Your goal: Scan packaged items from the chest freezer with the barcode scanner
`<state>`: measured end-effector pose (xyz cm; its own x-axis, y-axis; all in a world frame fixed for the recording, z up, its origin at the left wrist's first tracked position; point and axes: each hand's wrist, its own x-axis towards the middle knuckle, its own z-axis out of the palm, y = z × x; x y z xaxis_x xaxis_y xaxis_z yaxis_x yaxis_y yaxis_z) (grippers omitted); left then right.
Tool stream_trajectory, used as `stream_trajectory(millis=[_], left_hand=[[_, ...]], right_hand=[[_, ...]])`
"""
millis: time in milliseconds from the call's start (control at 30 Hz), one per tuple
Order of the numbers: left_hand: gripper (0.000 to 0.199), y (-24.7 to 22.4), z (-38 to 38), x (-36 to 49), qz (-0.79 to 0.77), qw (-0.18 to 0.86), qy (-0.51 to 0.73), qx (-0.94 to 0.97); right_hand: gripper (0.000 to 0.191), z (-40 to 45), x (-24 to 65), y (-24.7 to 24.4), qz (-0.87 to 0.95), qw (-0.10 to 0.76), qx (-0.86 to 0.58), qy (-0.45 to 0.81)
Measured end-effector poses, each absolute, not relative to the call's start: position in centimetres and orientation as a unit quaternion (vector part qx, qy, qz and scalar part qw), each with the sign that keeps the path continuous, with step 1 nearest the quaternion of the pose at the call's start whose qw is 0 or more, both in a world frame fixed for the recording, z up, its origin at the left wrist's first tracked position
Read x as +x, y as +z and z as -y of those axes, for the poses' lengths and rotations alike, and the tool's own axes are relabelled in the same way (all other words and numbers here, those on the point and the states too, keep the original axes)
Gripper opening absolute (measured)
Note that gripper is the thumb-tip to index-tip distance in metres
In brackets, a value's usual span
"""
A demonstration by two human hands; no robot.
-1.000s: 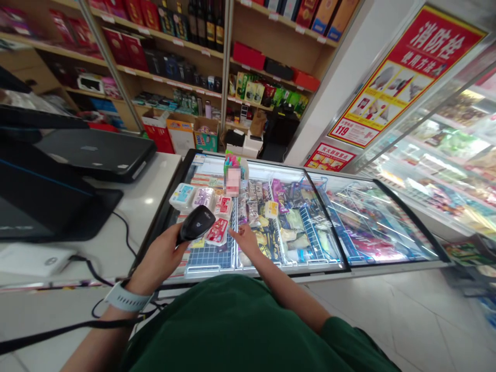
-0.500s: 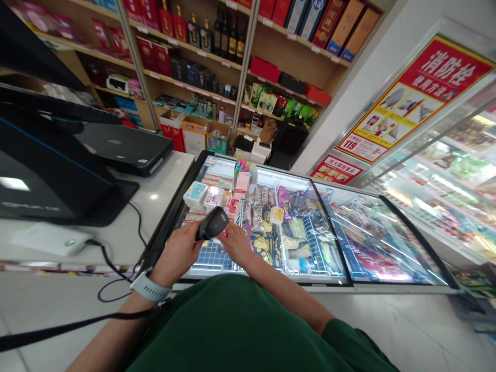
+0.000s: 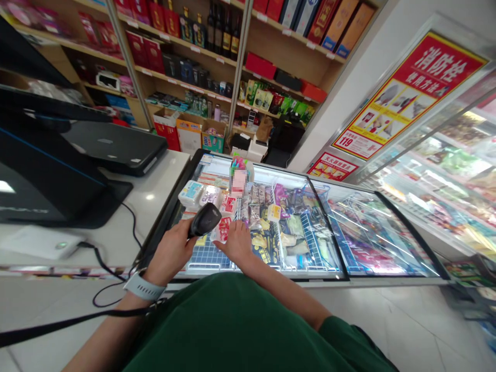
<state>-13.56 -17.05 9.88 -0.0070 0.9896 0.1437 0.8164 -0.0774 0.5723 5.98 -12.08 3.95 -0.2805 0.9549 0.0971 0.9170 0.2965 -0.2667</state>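
Shop checkout, tiled floor. White worktop (image 3: 151,201) on the left, carrying a black monitor (image 3: 42,181), a dark laptop-like slab (image 3: 116,144) and a flat white box (image 3: 42,243) with a black cable (image 3: 110,274). Straight ahead is a chest freezer (image 3: 372,232) with curved glass lids, full of snack packets. Behind it are wooden shelves (image 3: 279,67) of boxed liquor and bottles, with a red-and-yellow poster (image 3: 411,93) on the pillar to the right.

Handheld barcode scanner (image 3: 204,219) sits over the left end of the freezer, just above the hands. Long axis runs up and to the right, nose angled away from the person toward the packets.

Left hand (image 3: 170,253) is clenched around the scanner grip, white band on the wrist. Right hand (image 3: 238,243) is part open, fingers on a red-and-white packet (image 3: 221,230). Cannot tell if it grips the packet or only touches it.
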Motion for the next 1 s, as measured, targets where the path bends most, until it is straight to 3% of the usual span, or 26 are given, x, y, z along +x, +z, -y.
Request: stream_trajectory(millis=[200, 367, 500, 600, 700, 1000], left_hand=[[0.041, 9.6, 17.2, -13.5, -0.662, 0.163, 0.254, 0.686], [0.040, 9.9, 17.0, -13.1, -0.647, 0.188, 0.266, 0.689], [0.041, 10.1, 16.6, -12.7, -0.627, 0.202, 0.284, 0.696], [0.043, 10.3, 16.2, -12.4, -0.615, 0.211, 0.290, 0.702], [0.041, 10.7, 15.7, -11.8, -0.604, 0.225, 0.295, 0.705], [0.039, 10.8, 14.8, -8.7, -0.548, 0.240, 0.307, 0.740]], right_hand=[[0.052, 12.4, 6.7, 3.7, 0.793, 0.114, -0.590, 0.098], [0.042, 12.2, 8.2, 3.2, 0.775, 0.181, -0.579, 0.178], [0.034, 11.5, 10.0, 2.9, 0.656, 0.305, -0.584, 0.367], [0.035, 10.8, 11.6, 2.9, 0.462, 0.406, -0.556, 0.559], [0.036, 10.4, 13.1, 3.1, 0.273, 0.488, -0.497, 0.664], [0.025, 8.9, 16.0, 3.8, 0.175, 0.547, -0.455, 0.681]])
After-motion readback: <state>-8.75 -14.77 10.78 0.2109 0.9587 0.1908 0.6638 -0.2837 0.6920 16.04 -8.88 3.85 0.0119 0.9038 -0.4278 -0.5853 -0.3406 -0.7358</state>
